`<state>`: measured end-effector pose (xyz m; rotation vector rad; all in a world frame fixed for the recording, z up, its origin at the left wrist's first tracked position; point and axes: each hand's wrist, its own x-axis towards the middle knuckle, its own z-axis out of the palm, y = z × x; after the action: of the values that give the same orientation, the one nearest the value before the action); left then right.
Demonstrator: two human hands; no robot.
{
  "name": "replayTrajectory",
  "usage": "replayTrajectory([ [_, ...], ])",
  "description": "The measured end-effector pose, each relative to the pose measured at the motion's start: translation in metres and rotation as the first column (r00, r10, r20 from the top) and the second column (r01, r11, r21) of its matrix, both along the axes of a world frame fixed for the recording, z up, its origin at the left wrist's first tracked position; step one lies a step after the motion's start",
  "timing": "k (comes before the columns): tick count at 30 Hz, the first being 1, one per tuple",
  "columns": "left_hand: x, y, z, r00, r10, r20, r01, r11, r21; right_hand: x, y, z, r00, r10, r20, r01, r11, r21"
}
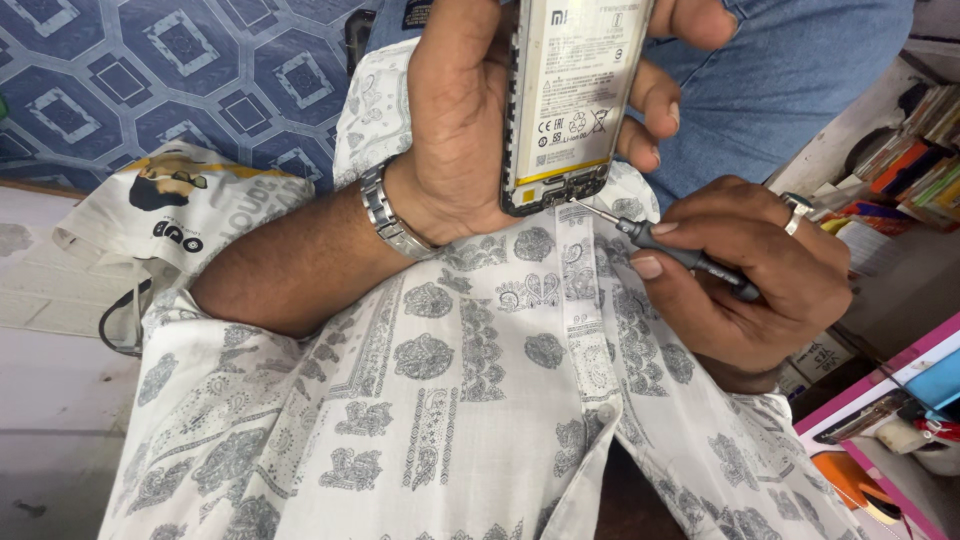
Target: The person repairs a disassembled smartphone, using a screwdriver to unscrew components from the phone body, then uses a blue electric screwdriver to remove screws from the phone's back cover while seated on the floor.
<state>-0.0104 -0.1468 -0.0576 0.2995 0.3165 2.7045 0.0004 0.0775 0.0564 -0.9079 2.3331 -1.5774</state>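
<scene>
My left hand (470, 120) grips an opened smartphone (570, 100) with its back cover off, showing a white battery and a dark circuit board at the lower end. A metal watch band (392, 215) circles that wrist. My right hand (750, 270), wearing a silver ring (796, 212), pinches a thin dark screwdriver (680, 255). Its metal tip touches the phone's bottom edge near the board. Both hands hover above my lap, which is covered by a white shirt with grey paisley print (470, 400).
A printed cloth bag (180, 205) lies at the left on a pale floor, beside a blue patterned mat (150, 70). Shelves with stacked coloured items (915, 150) stand at the right. A pink-edged tray with small tools (890, 420) sits at lower right.
</scene>
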Motion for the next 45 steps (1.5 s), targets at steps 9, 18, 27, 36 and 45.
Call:
replayTrajectory([
  [9, 0.006, 0.001, 0.003, 0.998, -0.015, 0.069, 0.014, 1.0, 0.021, 0.006, -0.001, -0.001, 1.0, -0.022, 0.0, 0.022, 1.0, 0.012],
  [18, 0.005, 0.002, 0.005, 0.997, -0.007, 0.077, 0.005, 1.0, 0.022, 0.007, -0.001, -0.003, 0.999, -0.044, -0.002, 0.044, 0.999, 0.002],
  [27, 0.004, 0.001, 0.004, 0.998, -0.009, 0.063, 0.008, 1.0, 0.013, 0.008, 0.001, -0.002, 0.999, -0.047, -0.002, 0.047, 0.999, 0.017],
  [36, 0.01, -0.001, 0.003, 1.0, 0.011, 0.006, -0.011, 0.996, -0.084, 0.008, 0.0, -0.004, 0.999, 0.009, -0.039, -0.007, 1.0, 0.029],
  [45, 0.012, -0.005, 0.003, 0.989, 0.056, -0.14, -0.095, 0.954, -0.285, 0.009, -0.007, -0.001, 1.0, -0.006, -0.015, 0.007, 0.999, 0.048],
])
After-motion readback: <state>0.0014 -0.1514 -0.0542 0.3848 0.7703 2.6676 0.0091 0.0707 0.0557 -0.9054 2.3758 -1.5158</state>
